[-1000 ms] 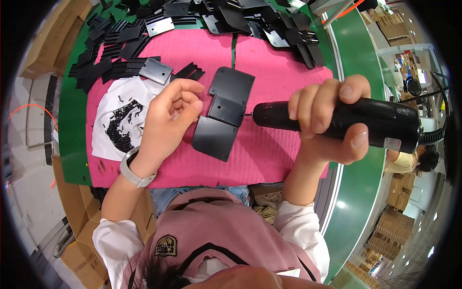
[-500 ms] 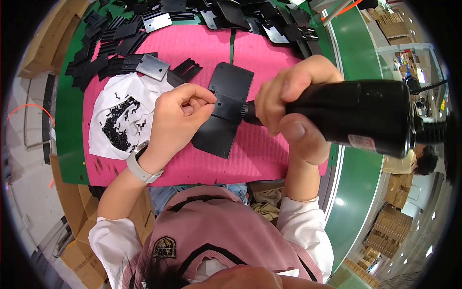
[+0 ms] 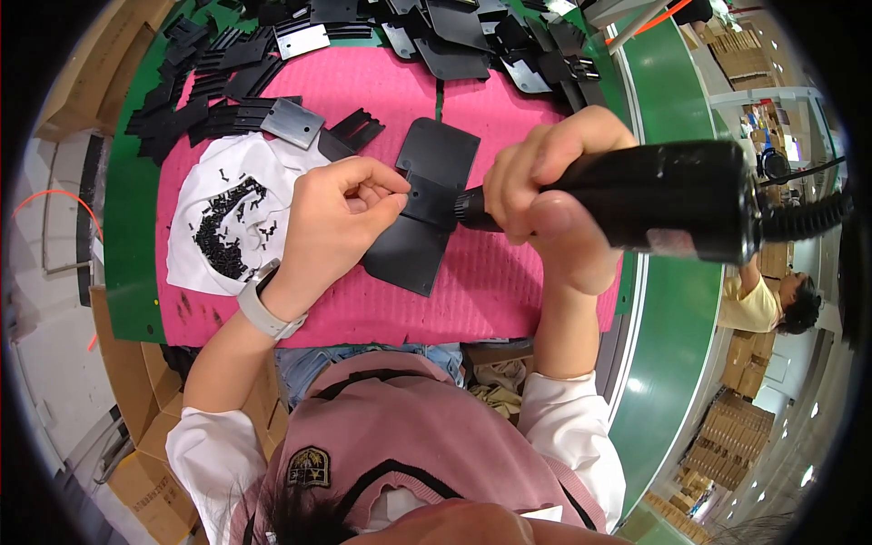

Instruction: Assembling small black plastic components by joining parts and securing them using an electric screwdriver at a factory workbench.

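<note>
Black plastic panel (image 3: pixel 431 204), three sections in a row, lies midway between the far and near edges of the green tabletop (image 3: pixel 133 291), in the same place as a second ago. The pink corrugated sheet (image 3: pixel 504 295) carries it, reaching to the tabletop's near edge. Black plastic parts (image 3: pixel 454 41) lie heaped along the far edge and bunch in the far-left corner. Toward the left edge a white cloth (image 3: pixel 193 222) is spread on the sheet.

My right hand (image 3: pixel 549 195) is wrapped around the front of a black electric screwdriver (image 3: pixel 672 186). A second ago its bit showed just off the panel's right side; now the ridged collar is right at the middle section's right side, and I cannot see the bit. Since half a second ago the rear end has swung a little toward the far edge.

My left hand (image 3: pixel 334 218), with a pale watch (image 3: pixel 265 313) at the wrist, has come in from the panel's left side to the middle section. My thumb and forefinger are close together at the tips there; I cannot tell whether they pinch anything. Small black screws (image 3: pixel 216 236) lie in a curved pile on the cloth.
</note>
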`<state>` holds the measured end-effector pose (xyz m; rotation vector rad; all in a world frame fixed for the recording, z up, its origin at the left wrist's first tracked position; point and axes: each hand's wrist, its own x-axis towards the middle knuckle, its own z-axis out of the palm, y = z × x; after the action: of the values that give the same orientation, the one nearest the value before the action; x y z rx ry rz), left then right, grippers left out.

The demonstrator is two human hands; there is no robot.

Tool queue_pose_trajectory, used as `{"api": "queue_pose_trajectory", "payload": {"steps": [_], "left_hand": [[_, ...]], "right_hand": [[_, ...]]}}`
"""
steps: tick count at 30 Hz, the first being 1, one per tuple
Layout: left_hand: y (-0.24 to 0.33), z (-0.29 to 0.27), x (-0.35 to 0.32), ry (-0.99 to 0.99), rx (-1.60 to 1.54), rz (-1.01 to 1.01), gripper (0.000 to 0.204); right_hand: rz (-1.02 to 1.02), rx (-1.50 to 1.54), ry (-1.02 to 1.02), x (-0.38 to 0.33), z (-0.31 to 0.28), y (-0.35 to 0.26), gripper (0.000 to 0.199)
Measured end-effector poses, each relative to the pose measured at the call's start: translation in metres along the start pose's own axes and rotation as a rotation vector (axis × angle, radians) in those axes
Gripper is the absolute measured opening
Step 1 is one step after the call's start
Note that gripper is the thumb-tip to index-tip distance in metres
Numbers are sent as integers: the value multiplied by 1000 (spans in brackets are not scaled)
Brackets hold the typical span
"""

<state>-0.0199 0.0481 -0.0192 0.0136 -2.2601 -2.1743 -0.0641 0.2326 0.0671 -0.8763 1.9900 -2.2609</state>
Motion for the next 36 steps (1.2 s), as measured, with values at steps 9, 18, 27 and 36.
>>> {"api": "queue_pose_trajectory", "payload": {"steps": [9,18,27,36], "left_hand": [[6,-16,-9,100,-73,108,7],[15,-14,-15,-260,-331,59,5],[13,-11,-17,-229,-167,51,11],[12,-13,-18,-218,-219,2,12]], "right_hand": [[-220,493,-232,5,-10,-6,35],[-330,704,-236,2,-9,-5,33],[-285,668,-284,2,-7,-1,33],[-286,676,-248,-1,-6,1,33]]}}
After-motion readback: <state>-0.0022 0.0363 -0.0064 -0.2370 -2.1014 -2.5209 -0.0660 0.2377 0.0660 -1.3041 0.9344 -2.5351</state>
